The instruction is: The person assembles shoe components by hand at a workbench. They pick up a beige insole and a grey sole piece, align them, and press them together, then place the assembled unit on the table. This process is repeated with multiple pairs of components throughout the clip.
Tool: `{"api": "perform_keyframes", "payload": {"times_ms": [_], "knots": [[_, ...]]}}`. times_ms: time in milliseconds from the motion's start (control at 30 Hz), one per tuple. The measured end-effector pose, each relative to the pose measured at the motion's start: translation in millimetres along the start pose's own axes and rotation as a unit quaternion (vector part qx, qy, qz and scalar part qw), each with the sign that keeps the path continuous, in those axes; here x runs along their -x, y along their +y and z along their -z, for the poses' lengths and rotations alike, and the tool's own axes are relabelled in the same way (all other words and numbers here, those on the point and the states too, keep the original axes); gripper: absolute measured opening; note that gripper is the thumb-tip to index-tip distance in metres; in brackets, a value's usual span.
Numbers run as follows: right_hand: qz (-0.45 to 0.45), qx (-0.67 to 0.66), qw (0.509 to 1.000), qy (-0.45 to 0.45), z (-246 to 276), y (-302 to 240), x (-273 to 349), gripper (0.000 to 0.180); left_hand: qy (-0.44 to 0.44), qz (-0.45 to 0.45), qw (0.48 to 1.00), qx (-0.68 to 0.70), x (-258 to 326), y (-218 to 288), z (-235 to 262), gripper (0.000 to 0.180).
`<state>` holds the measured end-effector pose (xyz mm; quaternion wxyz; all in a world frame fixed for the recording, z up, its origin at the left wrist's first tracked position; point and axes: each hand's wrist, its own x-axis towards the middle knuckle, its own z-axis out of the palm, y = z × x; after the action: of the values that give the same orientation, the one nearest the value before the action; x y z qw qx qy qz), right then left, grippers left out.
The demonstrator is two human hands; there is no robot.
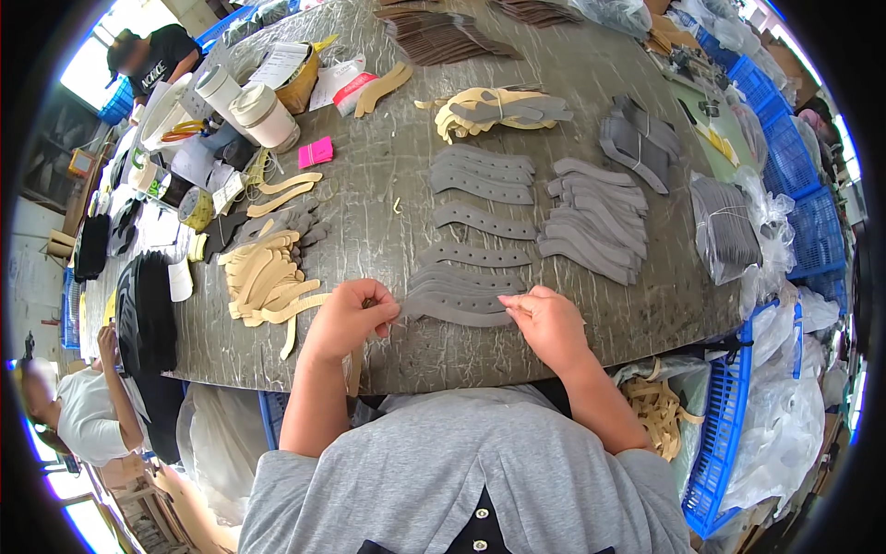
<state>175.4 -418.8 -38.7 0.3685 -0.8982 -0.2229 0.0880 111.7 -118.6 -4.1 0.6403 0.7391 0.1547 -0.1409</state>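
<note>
Across the wide grey worktable [609, 314] we see the work spread out, running from large heaps to the small piece in hand. At the far side lie dark stacked pieces [443, 37] and a tied bundle of grey and cream cutouts [498, 109]. To our right sit a fanned heap of grey curved strips [595, 222], another bundle of grey pieces [639, 138] and a clear bag of grey pieces [734, 235]. Down the middle runs a column of grey punched strips [482, 198], laid out one by one and each apart from the next. To our left rests a pile of cream strips [268, 272], with rolls of tape [254, 106] beyond it.

Nearest us, at the table's edge, lies the lowest stack of grey strips [457, 303]. Our left hand [346, 319] is curled, its fingertips pressed together on the stack's left end. Our right hand [549, 323] lies on the right end, thumb and forefinger pinching it.

We judge the laying-out well under way: several strips already lie placed in the column, while the heaps of grey strips and the bagged pieces look untouched, so much remains.
</note>
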Motion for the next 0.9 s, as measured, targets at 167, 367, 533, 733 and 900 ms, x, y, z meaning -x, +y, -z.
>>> {"api": "perform_keyframes", "payload": {"times_ms": [167, 367, 533, 733, 900], "knots": [[-0.02, -0.188, 0.98, 0.057, -6.2, 3.4, 6.5, 0.015, 0.026, 0.01, 0.999, 0.024, 6.6, 4.8, -1.9, 0.008], [-0.138, -0.42, 0.897, -0.004, 2.4, 1.6, 0.6, 0.01, 0.032, -0.004, 0.999, 0.016, 0.0, -4.5, -17.7, 0.006], [-0.144, -0.376, 0.915, 0.023, -3.7, 6.8, -4.3, 0.008, 0.023, 0.01, 0.999, 0.041, -1.6, -3.4, -20.0, 0.006], [-0.121, -0.334, 0.933, 0.05, -12.3, 13.6, -4.9, 0.008, 0.051, 0.026, 0.995, -0.077, -7.6, -7.4, -24.7, 0.009], [-0.081, -0.209, 0.971, 0.085, -17.4, 11.0, -6.0, 0.01, 0.071, 0.038, 0.98, -0.179, -14.9, -10.2, -34.5, 0.013]]}}
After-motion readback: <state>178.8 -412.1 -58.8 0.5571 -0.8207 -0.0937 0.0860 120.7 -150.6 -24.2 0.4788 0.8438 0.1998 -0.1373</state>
